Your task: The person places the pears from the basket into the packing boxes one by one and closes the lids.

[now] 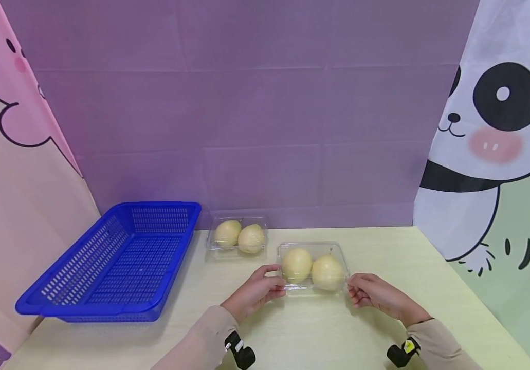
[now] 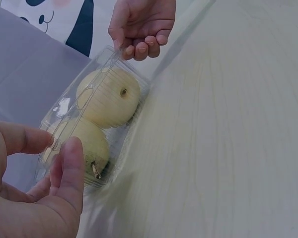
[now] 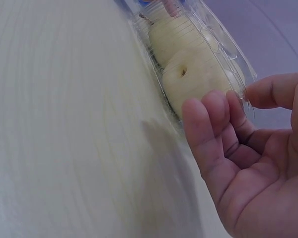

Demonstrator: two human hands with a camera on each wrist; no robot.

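A clear plastic clamshell box (image 1: 303, 287) stands on the table in the middle of the head view. Two pale yellow pears, a left one (image 1: 296, 265) and a right one (image 1: 328, 273), lie side by side inside. My left hand (image 1: 259, 290) pinches the box's left rim between thumb and fingers. At the opposite end, my right hand (image 1: 378, 297) pinches the right rim, with thumb and forefinger on the thin plastic edge in the right wrist view. One pear's stem (image 2: 96, 170) shows through the plastic in the left wrist view.
A second clear box with two pears (image 1: 251, 238) sits behind and to the left, near the purple backdrop (image 1: 265, 113). On the left stands a blue plastic basket (image 1: 135, 267) with nothing in it. A panda-printed cloth (image 1: 459, 210) hangs on the right.
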